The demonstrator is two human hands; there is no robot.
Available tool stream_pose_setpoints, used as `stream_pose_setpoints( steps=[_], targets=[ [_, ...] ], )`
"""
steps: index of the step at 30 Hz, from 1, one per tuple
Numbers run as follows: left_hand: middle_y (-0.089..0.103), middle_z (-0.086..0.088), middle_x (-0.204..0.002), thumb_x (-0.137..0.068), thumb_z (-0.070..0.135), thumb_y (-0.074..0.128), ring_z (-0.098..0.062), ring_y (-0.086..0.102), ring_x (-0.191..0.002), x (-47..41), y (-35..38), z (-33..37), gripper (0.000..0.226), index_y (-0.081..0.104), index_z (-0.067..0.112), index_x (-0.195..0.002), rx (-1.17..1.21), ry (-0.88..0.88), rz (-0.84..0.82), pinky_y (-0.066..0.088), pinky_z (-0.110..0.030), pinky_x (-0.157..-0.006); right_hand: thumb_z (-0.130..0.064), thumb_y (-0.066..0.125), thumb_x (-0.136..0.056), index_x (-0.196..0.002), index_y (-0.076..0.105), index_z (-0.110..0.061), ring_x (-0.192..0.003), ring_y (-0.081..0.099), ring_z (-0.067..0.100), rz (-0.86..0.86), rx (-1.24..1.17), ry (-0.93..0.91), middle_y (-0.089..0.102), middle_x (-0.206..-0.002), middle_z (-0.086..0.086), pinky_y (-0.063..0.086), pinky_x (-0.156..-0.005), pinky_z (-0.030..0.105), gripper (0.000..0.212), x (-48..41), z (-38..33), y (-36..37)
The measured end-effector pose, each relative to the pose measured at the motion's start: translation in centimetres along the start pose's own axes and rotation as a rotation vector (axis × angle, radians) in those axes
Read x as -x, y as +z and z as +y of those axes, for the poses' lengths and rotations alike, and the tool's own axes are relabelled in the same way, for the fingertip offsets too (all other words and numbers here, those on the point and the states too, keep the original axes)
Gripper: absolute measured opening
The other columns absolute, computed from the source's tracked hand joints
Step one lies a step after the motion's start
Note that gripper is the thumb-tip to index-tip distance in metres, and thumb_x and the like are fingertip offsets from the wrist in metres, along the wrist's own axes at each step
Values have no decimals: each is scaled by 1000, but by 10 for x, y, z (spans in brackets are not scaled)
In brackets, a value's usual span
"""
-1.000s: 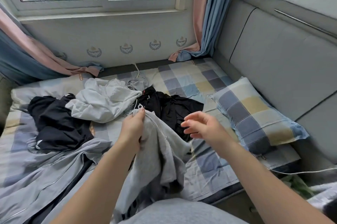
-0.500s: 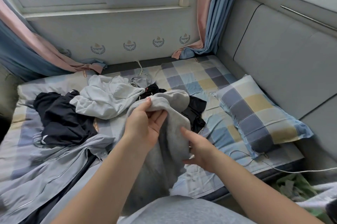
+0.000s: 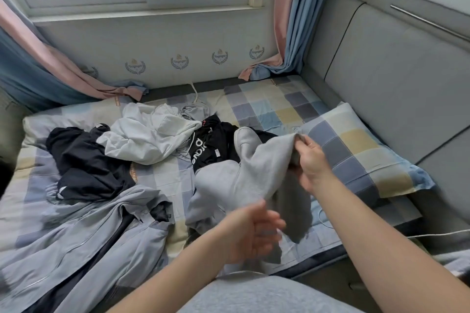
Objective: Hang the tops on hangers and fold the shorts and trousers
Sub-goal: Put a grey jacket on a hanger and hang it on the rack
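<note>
Right hand (image 3: 312, 162) is up just left of the pillow (image 3: 361, 149), thumb and fingers pinching the top edge of the grey garment (image 3: 254, 175), which hangs from that grip over the checked sheet (image 3: 267, 104). Left hand (image 3: 251, 231) sits lower, left of the pillow and nearer the camera, fingers loose and apart. It's blurred, so I can't tell whether it touches the cloth.

Further left of the pillow lies a black garment with white lettering (image 3: 211, 144), its near edge covered by the grey one. Beyond that is a white hoodie (image 3: 150, 137), then a black top (image 3: 84, 162). A grey jacket (image 3: 84, 233) sprawls far left, cut off at the frame's edge. A white cable (image 3: 437, 233) runs below the pillow. Whether the grey piece is shorts or trousers is hard to make out.
</note>
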State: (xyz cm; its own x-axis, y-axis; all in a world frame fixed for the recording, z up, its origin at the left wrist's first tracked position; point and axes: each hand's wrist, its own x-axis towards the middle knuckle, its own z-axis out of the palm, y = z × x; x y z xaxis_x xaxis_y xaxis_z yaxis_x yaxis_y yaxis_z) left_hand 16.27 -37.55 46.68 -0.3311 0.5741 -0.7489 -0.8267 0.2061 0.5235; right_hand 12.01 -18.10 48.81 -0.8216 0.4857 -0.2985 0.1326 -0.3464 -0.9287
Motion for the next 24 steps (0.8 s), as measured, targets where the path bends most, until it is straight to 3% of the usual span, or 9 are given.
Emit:
stream_pose_setpoints(
  steps=[3,8,10,13,16,18,21,23,24],
  targets=[
    [77,1,-106,-100,46,53,-16,69,-87,-4,-13,-5,32,73,21,-96,-419,76,-44,50,-26,-72,-17,42,-106,-95,71,-14,-79,69,13,-116,-42,-40,73,-89,6,56,-65,25,31,7,-18,-9],
    [70,-7,-100,-92,18,70,-12,63,-77,-12,-33,20,9,63,16,-98,-363,481,462,47,-23,-64,-16,39,-107,-90,72,-11,-85,66,22,-206,-81,-85,70,-91,13,53,-78,32,38,25,-37,-20],
    [61,-6,-117,-88,19,76,-13,61,-93,-17,-47,29,39,55,15,-121,-395,573,595,48,-21,-71,-17,40,-105,-79,71,-14,-80,64,21,-227,-96,-101,68,-85,11,54,-72,29,41,30,-44,-24],
    [43,-7,-145,-80,25,84,-24,45,-131,-24,-70,39,84,34,19,-148,-515,601,652,41,-34,-104,-23,44,-101,-68,71,-19,-74,66,17,-264,-137,-87,68,-75,5,57,-68,27,43,36,-56,-32],
    [32,1,-156,-68,29,86,-21,32,-144,-33,-84,48,109,22,26,-156,-603,653,588,29,-47,-119,-34,53,-99,-68,64,-18,-79,63,21,-265,-207,-28,61,-73,4,56,-84,37,36,36,-64,-36],
    [30,1,-156,-71,27,84,-20,33,-143,-38,-85,53,107,21,21,-157,-362,630,504,30,-48,-119,-39,56,-95,-70,61,-17,-88,62,28,-295,-232,3,60,-77,6,51,-97,45,34,35,-68,-38],
    [46,-15,-151,-93,52,62,-34,46,-137,-47,-84,49,73,42,10,-149,-130,359,392,35,-54,-115,-40,56,-92,-75,58,-14,-75,61,21,-348,-245,41,58,-73,4,56,-80,34,31,37,-67,-38],
    [63,-14,-127,-90,67,54,-32,55,-126,-46,-81,38,71,63,7,-127,-87,156,188,42,-48,-111,-40,56,-91,-80,52,-13,-67,56,16,-351,-248,65,53,-69,2,55,-67,28,29,37,-63,-36],
    [64,-13,-114,-90,63,57,-29,56,-115,-44,-78,32,64,66,5,-116,-94,91,93,47,-43,-104,-40,56,-91,-81,51,-14,-65,56,15,-352,-254,79,52,-68,1,55,-65,27,29,37,-61,-35]
  ],
)
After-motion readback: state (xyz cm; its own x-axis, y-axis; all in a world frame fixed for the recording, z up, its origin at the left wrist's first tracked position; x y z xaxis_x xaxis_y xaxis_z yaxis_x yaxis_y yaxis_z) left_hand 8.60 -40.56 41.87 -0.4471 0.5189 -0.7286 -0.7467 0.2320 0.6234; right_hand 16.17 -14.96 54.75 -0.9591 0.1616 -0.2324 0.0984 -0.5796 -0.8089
